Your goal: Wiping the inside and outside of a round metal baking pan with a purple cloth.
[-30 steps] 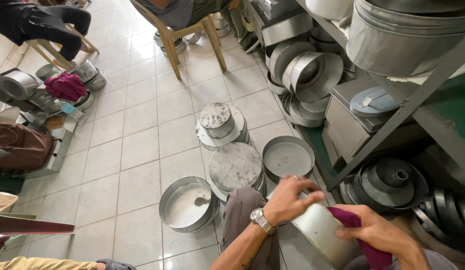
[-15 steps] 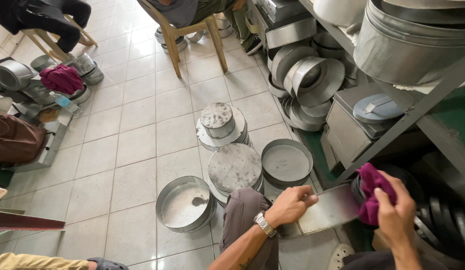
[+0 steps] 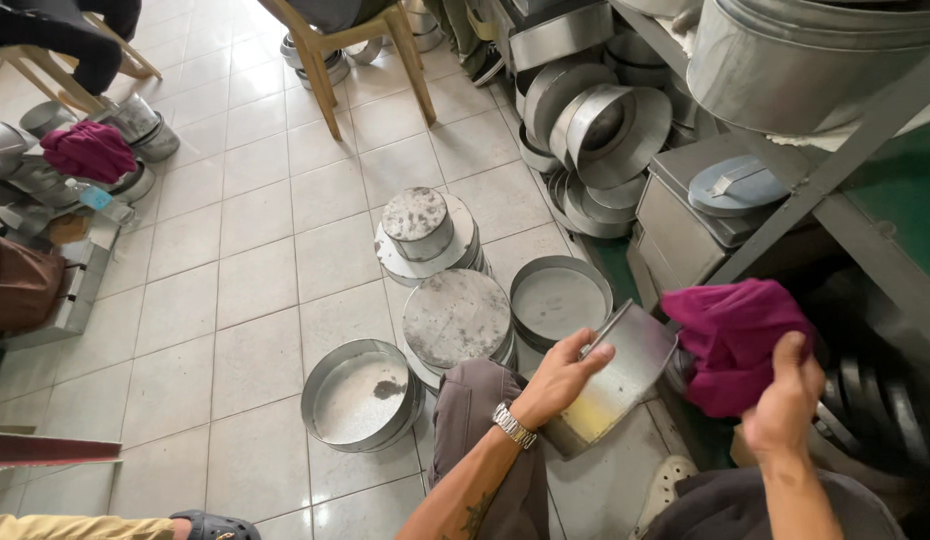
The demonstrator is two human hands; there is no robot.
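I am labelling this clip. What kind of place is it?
Probably a small metalware workshop or storeroom. Round metal pans lie on the tiled floor, more pans crowd the metal shelves, and the left hand holds a pan while the right hand holds a magenta cloth.

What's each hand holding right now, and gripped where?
Left hand holds a metal pan by its upper rim, fingers over the edge. Right hand grips a bunched magenta cloth from below, beside the pan.

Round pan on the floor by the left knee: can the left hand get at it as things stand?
Probably not yet: the left hand is gripping the rim of the tilted metal pan. The round pan itself lies open on the tiles, nothing over it.
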